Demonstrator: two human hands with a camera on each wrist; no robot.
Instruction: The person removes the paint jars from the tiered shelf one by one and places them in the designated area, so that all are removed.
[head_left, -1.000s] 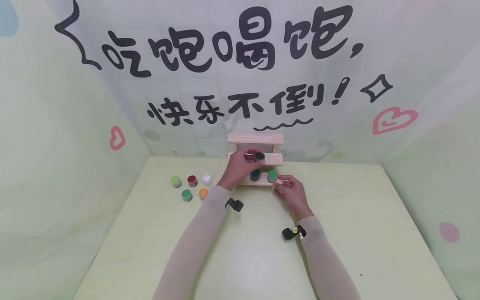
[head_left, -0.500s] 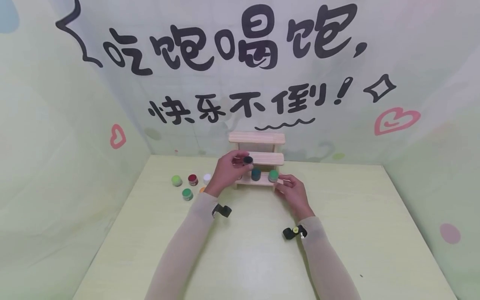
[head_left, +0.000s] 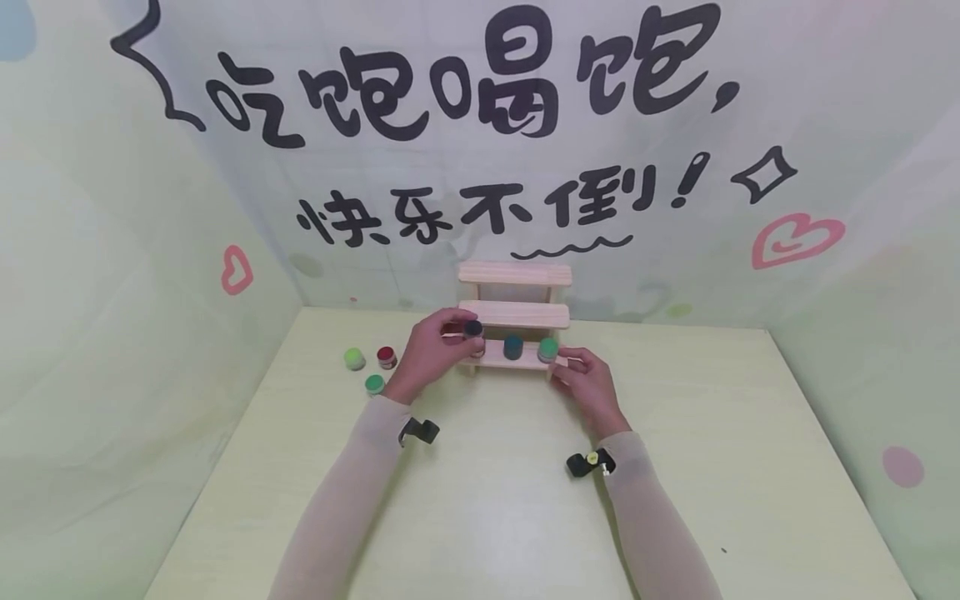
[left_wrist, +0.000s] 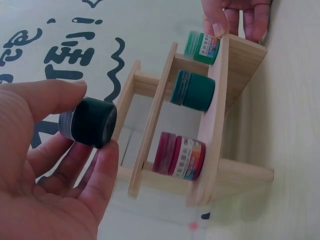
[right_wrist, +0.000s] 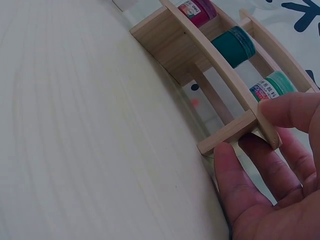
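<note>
My left hand (head_left: 429,348) pinches a dark paint jar (left_wrist: 92,122) between thumb and fingers, in front of the left end of a three-tier wooden stand (head_left: 517,314). Along the stand's lowest tier sit a magenta paint jar (left_wrist: 186,156), a teal paint jar (left_wrist: 197,91) and a green paint jar (left_wrist: 205,47). The magenta one is mostly hidden behind the held jar in the head view. At the right end of that tier, my right hand (head_left: 588,387) grips the board, its thumb over the edge beside the green jar and its fingers underneath.
Loose paint jars stand on the table left of the stand: a light green jar (head_left: 354,358), a dark red jar (head_left: 386,357) and another green jar (head_left: 374,384). Behind the stand rises a printed cloth backdrop (head_left: 630,283). The stand's upper two tiers carry no jars.
My left hand has moved left and slightly down with the dark jar, from the middle tier to the lowest tier's left end. It now covers the white and orange jars. My right hand stays put.
</note>
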